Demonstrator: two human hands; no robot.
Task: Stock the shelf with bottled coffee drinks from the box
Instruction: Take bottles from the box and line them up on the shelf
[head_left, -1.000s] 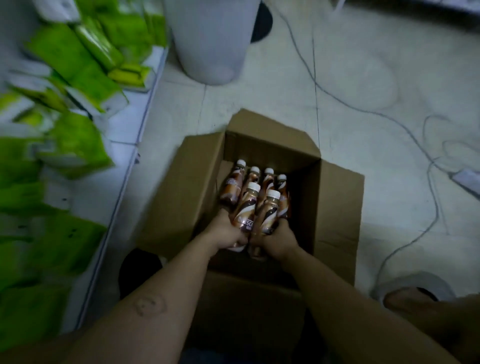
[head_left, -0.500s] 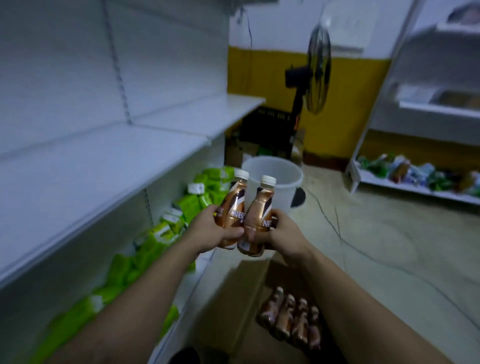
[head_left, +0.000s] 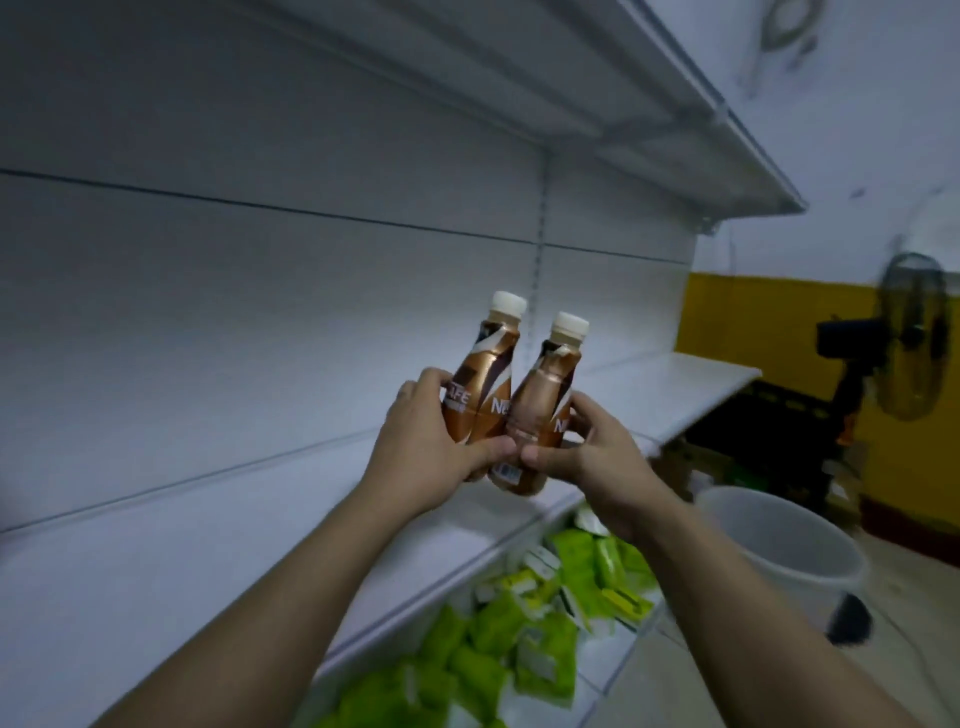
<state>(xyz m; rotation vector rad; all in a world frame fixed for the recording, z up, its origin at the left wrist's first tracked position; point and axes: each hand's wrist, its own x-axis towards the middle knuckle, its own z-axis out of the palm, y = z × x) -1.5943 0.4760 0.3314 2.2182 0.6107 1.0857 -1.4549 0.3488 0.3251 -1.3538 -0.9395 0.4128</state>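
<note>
Lifting from the floor box to shelf height within the last second, both arms now hold the bottles against the white back panel: the left hand (head_left: 427, 441) is clamped on the left bottle (head_left: 480, 387), the right hand (head_left: 589, 457) on the right bottle (head_left: 540, 410), the two touching side by side, upright and slightly tilted, above the bare shelf (head_left: 218, 525). Green packs (head_left: 519, 639) fill the tier below; the box has left view. Placement looks next, judging by their height over the shelf

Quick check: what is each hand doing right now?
Left hand: closed around the left coffee bottle.
Right hand: closed around the right coffee bottle.
</note>
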